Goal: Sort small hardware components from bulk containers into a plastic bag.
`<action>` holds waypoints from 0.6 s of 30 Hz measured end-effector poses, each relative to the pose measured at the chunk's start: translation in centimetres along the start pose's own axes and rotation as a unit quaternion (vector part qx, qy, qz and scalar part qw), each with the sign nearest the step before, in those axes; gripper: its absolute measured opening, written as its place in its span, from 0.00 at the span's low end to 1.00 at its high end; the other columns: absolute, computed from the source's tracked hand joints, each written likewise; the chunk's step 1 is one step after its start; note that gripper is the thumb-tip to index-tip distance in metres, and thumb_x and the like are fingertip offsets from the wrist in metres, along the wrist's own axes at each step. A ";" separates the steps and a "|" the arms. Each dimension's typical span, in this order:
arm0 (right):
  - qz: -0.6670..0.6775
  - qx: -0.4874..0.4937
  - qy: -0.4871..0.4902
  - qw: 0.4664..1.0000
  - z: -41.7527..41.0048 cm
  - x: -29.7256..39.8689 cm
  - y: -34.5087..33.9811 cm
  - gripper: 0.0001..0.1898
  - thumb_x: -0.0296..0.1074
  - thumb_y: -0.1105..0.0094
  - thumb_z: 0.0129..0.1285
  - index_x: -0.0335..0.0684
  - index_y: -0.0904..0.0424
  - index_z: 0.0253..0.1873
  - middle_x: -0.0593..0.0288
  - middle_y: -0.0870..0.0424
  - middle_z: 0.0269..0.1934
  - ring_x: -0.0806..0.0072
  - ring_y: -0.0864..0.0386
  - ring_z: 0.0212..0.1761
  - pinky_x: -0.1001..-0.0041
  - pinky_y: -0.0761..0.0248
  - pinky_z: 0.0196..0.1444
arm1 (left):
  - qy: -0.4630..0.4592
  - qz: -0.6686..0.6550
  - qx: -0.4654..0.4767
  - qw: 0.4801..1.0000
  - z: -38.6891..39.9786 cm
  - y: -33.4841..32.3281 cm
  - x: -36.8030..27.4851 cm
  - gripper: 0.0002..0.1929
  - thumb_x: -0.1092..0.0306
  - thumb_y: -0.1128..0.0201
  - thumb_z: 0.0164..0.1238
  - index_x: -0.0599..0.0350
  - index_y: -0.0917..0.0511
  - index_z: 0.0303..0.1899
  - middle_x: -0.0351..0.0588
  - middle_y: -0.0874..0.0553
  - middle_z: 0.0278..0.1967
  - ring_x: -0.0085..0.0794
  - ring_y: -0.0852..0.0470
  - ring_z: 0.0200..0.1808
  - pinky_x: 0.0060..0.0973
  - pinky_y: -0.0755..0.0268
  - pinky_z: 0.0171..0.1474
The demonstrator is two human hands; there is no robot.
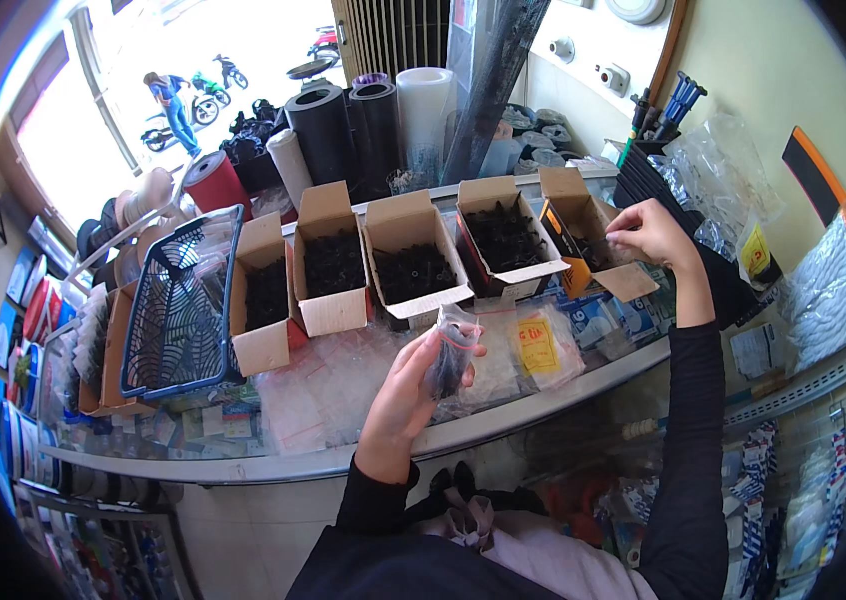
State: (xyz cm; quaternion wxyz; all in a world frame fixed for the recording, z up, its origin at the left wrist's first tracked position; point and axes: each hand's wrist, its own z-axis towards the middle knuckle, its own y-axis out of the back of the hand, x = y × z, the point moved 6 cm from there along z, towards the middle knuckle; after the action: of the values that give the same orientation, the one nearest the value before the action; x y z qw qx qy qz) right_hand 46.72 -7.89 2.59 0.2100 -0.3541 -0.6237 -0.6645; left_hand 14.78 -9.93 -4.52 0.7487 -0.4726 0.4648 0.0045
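Observation:
My left hand [408, 386] holds a small clear zip bag [454, 360] of dark pieces upright above the glass counter. My right hand [644, 236] is over the rightmost open cardboard box [595, 259], thumb and fingertips pinched together; whether something small is between them cannot be made out. Beside that box, in a row to the left, stand several open boxes of small black parts, among them a black-sided box [505, 236], a white-edged box [415, 274], another box [331, 262] and the leftmost box [265, 292]. Empty-looking clear zip bags [325, 397] lie in front of them.
A blue plastic basket [182, 300] stands left of the boxes. Behind are black rolls [321, 131], a white roll [423, 112] and a red roll [219, 184]. The metal counter edge [498, 431] runs before me. A mop [832, 285] is at right; outside, a person [175, 112] stands near motorbikes.

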 end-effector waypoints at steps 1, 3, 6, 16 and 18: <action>0.000 0.000 0.001 1.000 -0.2 0.3 0.1 0.07 0.23 0.39 0.51 0.27 0.21 0.35 0.59 0.19 0.26 0.82 0.24 0.25 0.83 0.30 0.32 | 0.006 -0.005 0.006 1.000 0.0 -0.1 0.1 0.20 0.57 0.56 0.69 0.67 0.31 0.49 0.50 0.21 0.38 0.23 0.25 0.30 0.19 0.32 0.37; 0.001 -0.098 0.077 0.992 -1.2 2.5 1.6 0.05 0.24 0.40 0.52 0.31 0.20 0.34 0.62 0.20 0.25 0.83 0.25 0.26 0.83 0.31 0.32 | 0.012 -0.009 0.012 1.000 0.1 -0.3 0.2 0.21 0.56 0.56 0.69 0.67 0.31 0.49 0.50 0.21 0.38 0.23 0.25 0.30 0.19 0.32 0.37; 0.072 -0.059 0.097 0.991 -3.4 8.1 -0.6 0.05 0.24 0.39 0.52 0.31 0.20 0.34 0.63 0.20 0.25 0.83 0.25 0.26 0.84 0.31 0.33 | 0.012 0.011 0.025 1.000 0.2 -0.2 0.3 0.21 0.56 0.57 0.69 0.68 0.32 0.51 0.50 0.21 0.39 0.24 0.25 0.31 0.19 0.32 0.38; 0.083 0.201 0.261 0.940 -8.1 17.3 -7.9 0.05 0.19 0.40 0.50 0.32 0.20 0.34 0.60 0.21 0.32 0.79 0.23 0.34 0.81 0.28 0.38 | 0.037 0.042 0.098 0.994 0.0 -1.6 0.4 0.23 0.55 0.56 0.68 0.68 0.33 0.52 0.50 0.22 0.41 0.24 0.24 0.34 0.20 0.31 0.41; 0.061 0.221 0.270 0.935 -8.3 17.8 -8.5 0.05 0.19 0.40 0.50 0.33 0.20 0.34 0.59 0.21 0.32 0.79 0.23 0.34 0.81 0.28 0.38 | 0.036 0.036 0.109 0.993 -0.1 -1.7 0.4 0.23 0.55 0.56 0.68 0.68 0.33 0.53 0.50 0.22 0.41 0.24 0.24 0.34 0.20 0.31 0.42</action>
State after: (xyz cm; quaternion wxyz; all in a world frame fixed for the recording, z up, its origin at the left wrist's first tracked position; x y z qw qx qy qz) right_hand 27.10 -11.96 10.02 0.4837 -0.1431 -0.6517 -0.5664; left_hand 15.70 -11.13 -3.58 0.7777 -0.3710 0.5062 -0.0359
